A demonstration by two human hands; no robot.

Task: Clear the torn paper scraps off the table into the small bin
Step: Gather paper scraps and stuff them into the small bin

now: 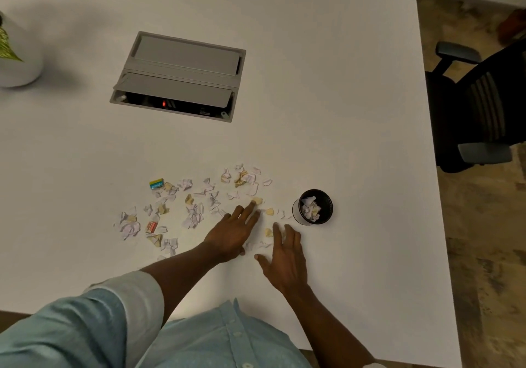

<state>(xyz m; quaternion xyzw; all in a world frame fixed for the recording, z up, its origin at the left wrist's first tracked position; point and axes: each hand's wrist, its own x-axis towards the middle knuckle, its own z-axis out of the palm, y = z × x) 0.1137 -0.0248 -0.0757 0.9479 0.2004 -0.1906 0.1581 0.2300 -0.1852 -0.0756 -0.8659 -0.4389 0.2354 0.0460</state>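
Several torn paper scraps [196, 197], white and yellowish, lie scattered across the white table [313, 83] in front of me. A small black bin [313, 207] stands upright to their right with some scraps inside. My left hand [236, 229] lies flat on the table with straight fingers, its fingertips touching a yellowish scrap [257, 200]. My right hand [284, 259] is spread flat just left of and below the bin, with a few scraps [269, 232] between the two hands. Neither hand holds anything.
A grey cable box [182, 74] with its flap partly raised is set into the table beyond the scraps. A white plant pot [20, 66] stands at the far left. A black office chair [478, 106] is past the table's right edge.
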